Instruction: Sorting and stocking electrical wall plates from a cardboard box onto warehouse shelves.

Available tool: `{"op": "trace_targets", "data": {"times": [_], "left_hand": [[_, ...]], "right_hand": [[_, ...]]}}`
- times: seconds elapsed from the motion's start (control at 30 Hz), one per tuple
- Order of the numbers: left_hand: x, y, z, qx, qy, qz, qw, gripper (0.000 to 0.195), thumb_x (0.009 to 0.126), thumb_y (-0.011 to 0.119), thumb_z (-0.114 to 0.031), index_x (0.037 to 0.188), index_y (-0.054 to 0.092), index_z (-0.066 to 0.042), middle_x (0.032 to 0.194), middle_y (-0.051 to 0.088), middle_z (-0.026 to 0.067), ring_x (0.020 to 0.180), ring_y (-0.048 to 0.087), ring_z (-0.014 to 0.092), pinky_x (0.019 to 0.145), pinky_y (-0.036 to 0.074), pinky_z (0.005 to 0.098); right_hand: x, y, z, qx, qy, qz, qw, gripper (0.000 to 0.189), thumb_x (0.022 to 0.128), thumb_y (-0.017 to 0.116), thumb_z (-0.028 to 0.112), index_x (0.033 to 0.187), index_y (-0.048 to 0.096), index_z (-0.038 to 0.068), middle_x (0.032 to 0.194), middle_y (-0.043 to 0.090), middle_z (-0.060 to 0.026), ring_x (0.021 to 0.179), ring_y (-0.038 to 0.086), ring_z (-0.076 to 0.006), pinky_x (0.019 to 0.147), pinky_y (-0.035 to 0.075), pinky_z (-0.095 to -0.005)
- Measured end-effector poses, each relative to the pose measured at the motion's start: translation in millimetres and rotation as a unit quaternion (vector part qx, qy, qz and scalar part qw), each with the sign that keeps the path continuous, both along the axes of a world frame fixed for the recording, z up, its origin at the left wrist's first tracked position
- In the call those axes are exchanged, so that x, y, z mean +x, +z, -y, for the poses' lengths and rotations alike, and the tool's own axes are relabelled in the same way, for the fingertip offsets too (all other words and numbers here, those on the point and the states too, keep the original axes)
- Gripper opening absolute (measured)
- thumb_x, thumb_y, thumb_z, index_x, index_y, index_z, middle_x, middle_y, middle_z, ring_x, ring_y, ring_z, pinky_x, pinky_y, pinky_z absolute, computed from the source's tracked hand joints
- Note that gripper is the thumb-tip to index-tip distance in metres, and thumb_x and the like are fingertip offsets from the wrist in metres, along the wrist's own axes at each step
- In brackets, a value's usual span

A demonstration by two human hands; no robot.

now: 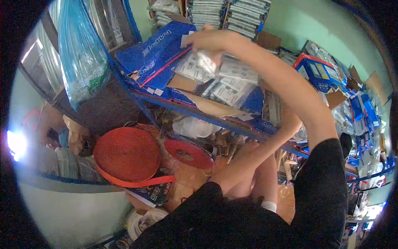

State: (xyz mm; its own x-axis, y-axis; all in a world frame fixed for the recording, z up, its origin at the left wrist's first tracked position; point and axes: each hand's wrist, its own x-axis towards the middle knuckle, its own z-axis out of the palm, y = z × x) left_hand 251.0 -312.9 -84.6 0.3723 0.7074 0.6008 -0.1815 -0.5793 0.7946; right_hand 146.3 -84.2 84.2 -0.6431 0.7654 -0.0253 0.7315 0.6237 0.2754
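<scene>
My right hand [206, 43], blurred, reaches across the shelf to the right end of a blue cardboard box [161, 46] with white lettering. Its fingers are bent over the box's edge, just above clear plastic packets with white printed inserts [196, 67]; whether it grips one cannot be made out. More such packets [231, 90] lie in an open carton to the right. My left hand [289, 116] is at the shelf's front right, beside a carton of flat packets [271, 107]; my right forearm partly covers it, and its fingers are hidden.
A blue metal shelf edge [199, 115] runs before me. Below left are a large roll of red webbing [127, 154] and a smaller red roll [188, 154]. A blue plastic bag [82, 62] hangs left. Stacked packets [245, 15] stand behind; blue boxes [320, 73] crowd the right.
</scene>
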Motion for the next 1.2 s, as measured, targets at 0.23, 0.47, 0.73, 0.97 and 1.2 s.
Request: {"op": "trace_targets", "data": {"times": [0.23,0.47,0.73,0.97,1.2], "left_hand": [[-6.1,-7.2,-4.2,0.016,0.019,0.053,0.998,0.077,0.078,0.074,-0.020,0.141,0.034,0.001,0.141,0.037,0.0256,0.126,0.038,0.041,0.106,0.032,0.0455],[-8.6,-6.4,-4.8,0.009,0.007,0.055,0.998,0.076,0.079,0.074,-0.025,0.139,0.034,0.001,0.139,0.038,0.0225,0.125,0.037,0.036,0.106,0.031,0.0443],[-16.1,-1.3,-15.2,-0.068,-0.132,0.051,0.988,0.076,0.080,0.075,-0.032,0.137,0.035,0.000,0.138,0.039,0.0189,0.125,0.036,0.031,0.105,0.030,0.0430],[-111.0,26.1,65.7,-0.188,-0.163,0.418,0.873,0.093,0.079,0.077,-0.019,0.150,0.020,0.000,0.154,0.025,0.0183,0.140,0.028,0.026,0.115,0.025,0.0428],[-118.9,29.0,107.0,-0.324,-0.156,0.047,0.932,0.067,0.075,0.082,-0.017,0.131,0.048,0.001,0.123,0.059,0.0107,0.110,0.058,0.022,0.096,0.048,0.0358]], "right_hand": [[-40.5,-50.7,-25.3,-0.036,-0.049,0.048,0.997,0.121,0.027,0.093,0.007,0.136,0.045,0.024,0.129,0.058,-0.0061,0.132,0.041,-0.0279,0.098,0.033,-0.0469],[-11.7,-29.1,1.0,0.017,0.014,-0.014,1.000,0.104,0.035,0.091,0.024,0.130,0.053,0.015,0.119,0.063,-0.0079,0.117,0.054,-0.0287,0.096,0.032,-0.0463],[41.0,13.0,126.3,0.268,-0.060,-0.511,0.814,0.078,0.051,0.091,0.031,0.116,0.057,0.006,0.090,0.070,-0.0096,0.090,0.068,-0.0311,0.085,0.051,-0.0383],[72.0,-28.3,335.5,0.272,-0.108,-0.853,0.432,0.105,0.058,0.088,0.011,0.140,0.022,0.004,0.121,0.055,-0.0150,0.109,0.060,-0.0251,0.094,0.052,-0.0383],[55.3,-115.8,421.4,0.179,-0.234,-0.905,0.306,0.102,0.060,0.089,0.041,0.138,0.038,0.000,0.130,0.048,-0.0095,0.119,0.049,-0.0218,0.101,0.041,-0.0366]]}}
